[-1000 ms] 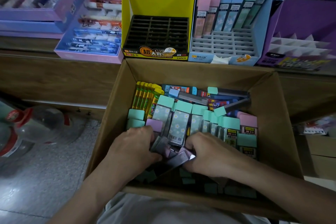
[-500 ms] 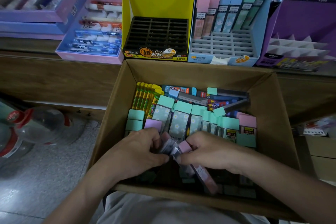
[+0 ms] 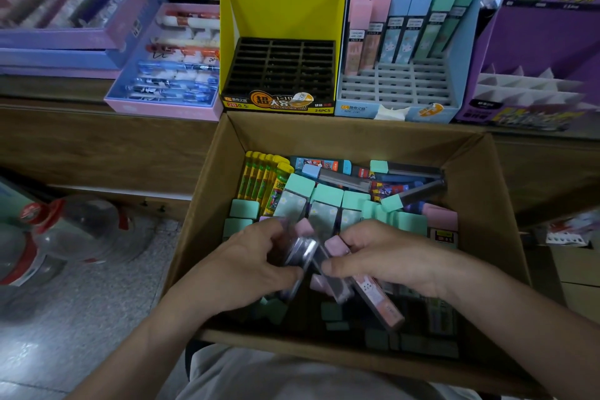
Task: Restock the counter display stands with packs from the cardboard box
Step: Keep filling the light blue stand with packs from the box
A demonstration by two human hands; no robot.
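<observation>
Nearest, both hands are seen working inside the cardboard box (image 3: 207,204), over its near half. The left hand (image 3: 246,269) is closed around a small bundle of dark, clear-sided packs (image 3: 302,250); its grip is tight, with the fingers curled under the bundle. The right hand (image 3: 386,256) is closed on pink-capped packs (image 3: 373,292), one of which slopes down toward the near right of the box. The two bundles are touching where the hands meet, and an exact count cannot be told from the blur.

Beyond the hands, the box is filled with loose stock: green-capped packs (image 3: 328,201) stacked in the middle, yellow packs (image 3: 263,178) standing at the far left, and dark mixed packs lying across the far side.

Farther on, on the surface, the display stands are set in a row. The yellow stand (image 3: 279,3) shows an empty black grid. The blue stand (image 3: 406,88) beside it holds pink, blue and green packs in its rear rows only; its front slots are vacant.

The step in hand is judged to be gathering and sorting. Next, the pink-capped packs should be squared up, lifted clear and slotted upright into the vacant cells of the blue stand.
</observation>
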